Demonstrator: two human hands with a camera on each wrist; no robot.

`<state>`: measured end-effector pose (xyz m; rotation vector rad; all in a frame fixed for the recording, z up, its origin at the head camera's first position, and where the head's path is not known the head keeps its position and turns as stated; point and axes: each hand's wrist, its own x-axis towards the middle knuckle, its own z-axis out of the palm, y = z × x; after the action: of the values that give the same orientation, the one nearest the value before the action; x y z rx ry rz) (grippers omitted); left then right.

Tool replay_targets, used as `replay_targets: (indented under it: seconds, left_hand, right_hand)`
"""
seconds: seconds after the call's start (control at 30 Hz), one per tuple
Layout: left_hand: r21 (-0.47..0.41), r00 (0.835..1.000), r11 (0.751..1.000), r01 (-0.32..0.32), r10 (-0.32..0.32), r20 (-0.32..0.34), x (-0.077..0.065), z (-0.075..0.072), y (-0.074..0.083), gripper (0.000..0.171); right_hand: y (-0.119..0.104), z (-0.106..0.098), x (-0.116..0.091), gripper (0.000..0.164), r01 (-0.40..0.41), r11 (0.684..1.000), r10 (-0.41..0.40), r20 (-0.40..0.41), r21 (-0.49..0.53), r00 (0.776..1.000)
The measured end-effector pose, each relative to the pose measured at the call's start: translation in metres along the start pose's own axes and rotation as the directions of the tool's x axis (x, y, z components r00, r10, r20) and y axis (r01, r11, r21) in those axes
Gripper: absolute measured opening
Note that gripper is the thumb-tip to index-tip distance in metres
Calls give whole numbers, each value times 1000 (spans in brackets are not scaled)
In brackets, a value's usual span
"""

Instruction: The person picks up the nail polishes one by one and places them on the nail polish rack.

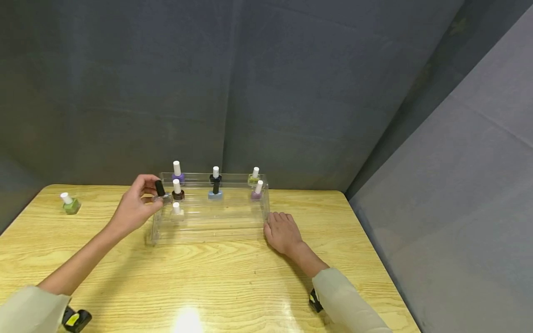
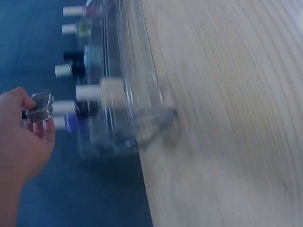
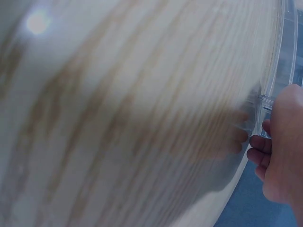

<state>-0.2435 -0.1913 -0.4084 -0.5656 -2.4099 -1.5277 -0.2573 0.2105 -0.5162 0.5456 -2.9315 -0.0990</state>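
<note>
My left hand (image 1: 135, 208) pinches a nail polish bottle (image 2: 41, 108) with glittery grey contents and a black cap (image 1: 160, 188). It holds the bottle over the left end of a clear tiered rack (image 1: 226, 222). Bottles on the rack near this hand include a purple one (image 1: 177, 176), a dark one with a white cap (image 1: 178, 194) and a pale one with a white cap (image 1: 176, 211). My right hand (image 1: 284, 233) rests at the rack's front right corner, its fingers loosely bent beside the clear edge.
Farther right on the rack stand a black bottle (image 1: 215, 177), a light blue one (image 1: 215, 195), a yellow-green one (image 1: 253, 178) and a mauve one (image 1: 256, 193). A green bottle (image 1: 71, 206) stands on the wooden table (image 1: 233, 282) at far left. Dark cloth (image 1: 266, 92) hangs behind.
</note>
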Motion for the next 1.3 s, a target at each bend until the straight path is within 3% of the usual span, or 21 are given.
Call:
replay_targets:
  seconds: [0.3, 0.6, 1.0, 1.3]
  left_hand:
    - [-26, 993, 1000, -14, 17, 113, 10, 46, 19, 46]
    - [1, 987, 1000, -12, 11, 158, 18, 81, 12, 44]
    - [-27, 987, 1000, 10, -5, 162, 23, 111, -4, 43]
    - [-3, 987, 1000, 24, -23, 158, 25, 122, -12, 44]
  right_hand:
    - [1, 2, 0, 36, -2, 1000, 2, -5, 6, 1000]
    - [1, 2, 0, 40, -2, 1000, 2, 9, 3, 1000]
    - [2, 4, 0, 36, 4, 1000, -4, -8, 15, 1000]
    - [1, 1, 0, 39, -14, 1000, 13, 27, 13, 1000]
